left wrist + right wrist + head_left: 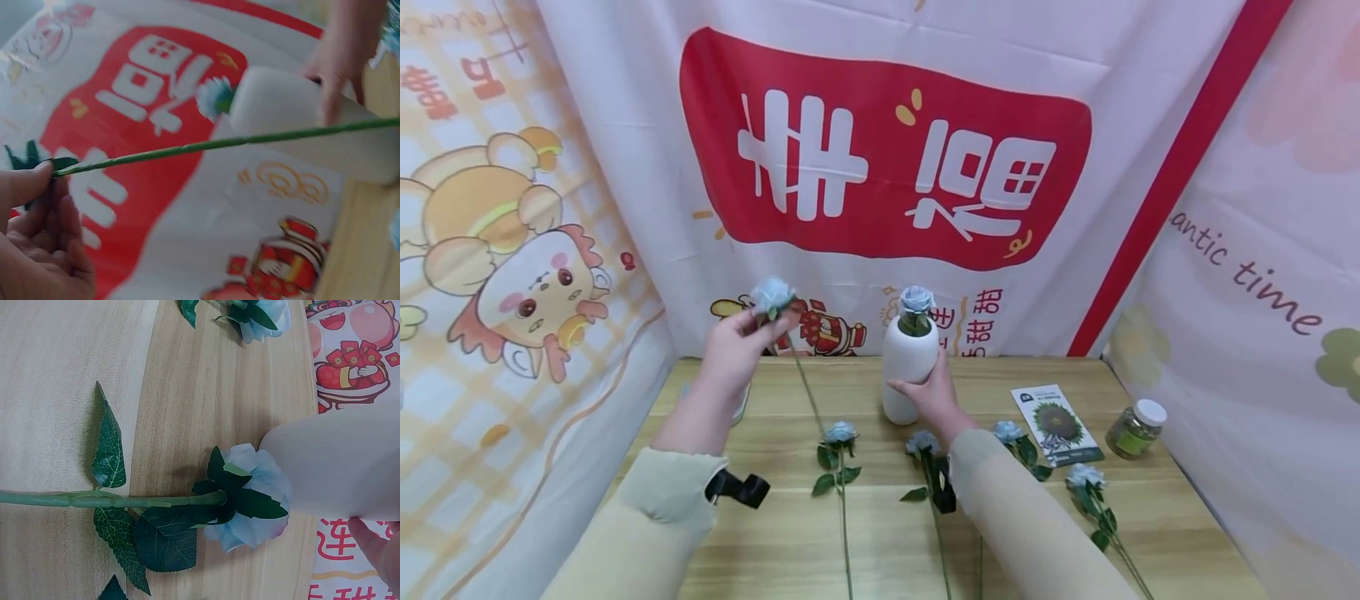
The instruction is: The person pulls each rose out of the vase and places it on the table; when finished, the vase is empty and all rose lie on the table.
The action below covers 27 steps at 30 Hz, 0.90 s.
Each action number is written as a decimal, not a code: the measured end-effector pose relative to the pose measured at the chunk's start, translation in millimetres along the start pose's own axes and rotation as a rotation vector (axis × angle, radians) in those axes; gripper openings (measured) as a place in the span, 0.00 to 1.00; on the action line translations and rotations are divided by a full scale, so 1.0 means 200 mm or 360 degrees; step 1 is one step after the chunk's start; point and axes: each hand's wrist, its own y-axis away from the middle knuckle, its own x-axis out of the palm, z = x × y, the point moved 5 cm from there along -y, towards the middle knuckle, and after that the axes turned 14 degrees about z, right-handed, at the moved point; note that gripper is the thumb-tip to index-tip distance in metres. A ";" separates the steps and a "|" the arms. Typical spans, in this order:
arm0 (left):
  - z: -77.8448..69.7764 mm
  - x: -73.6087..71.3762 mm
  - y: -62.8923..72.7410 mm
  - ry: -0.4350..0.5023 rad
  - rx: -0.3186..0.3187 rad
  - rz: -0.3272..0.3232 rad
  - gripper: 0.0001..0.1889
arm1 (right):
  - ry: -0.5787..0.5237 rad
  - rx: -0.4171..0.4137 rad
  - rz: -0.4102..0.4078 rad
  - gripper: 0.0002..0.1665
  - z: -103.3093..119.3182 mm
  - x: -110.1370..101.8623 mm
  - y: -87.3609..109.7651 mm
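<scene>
My left hand [741, 342] pinches a pale blue artificial rose [772, 297] just below its bloom, and the long green stem [206, 145] hangs down toward the table. To the right, my right hand [931, 390] grips the side of a white vase [901, 367] that stands near the table's back edge. One blue rose [917, 302] shows at the vase's mouth, its stem hidden inside. In the right wrist view, another rose [250, 494] lies on the table close to the vase's base, with a fingertip against the vase.
Several blue roses lie on the wooden table [760, 533], one rose [840, 433] at the middle and one [1086, 477] at the right. A sunflower seed packet [1056, 423] and a white-lidded jar [1137, 429] sit at the right. Behind the left forearm, an object is mostly hidden. A printed curtain hangs behind.
</scene>
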 end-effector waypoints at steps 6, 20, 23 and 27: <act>0.39 -0.06 0.04 -0.0351 -0.0362 0.0268 0.18 | -0.0012 0.0028 0.0007 0.63 0.01 0.00 0.01; 1.16 -0.02 0.21 -0.0403 -0.0700 0.0100 0.11 | -0.0003 0.0063 -0.0004 0.64 0.02 0.00 0.01; 1.26 -0.03 0.22 -0.0425 -0.0714 0.0037 0.12 | 0.0045 0.0032 0.0010 0.63 0.02 -0.01 0.01; 1.32 -0.03 0.22 -0.0524 -0.0745 0.0031 0.14 | 0.0157 -0.0018 0.0078 0.62 0.02 -0.05 0.00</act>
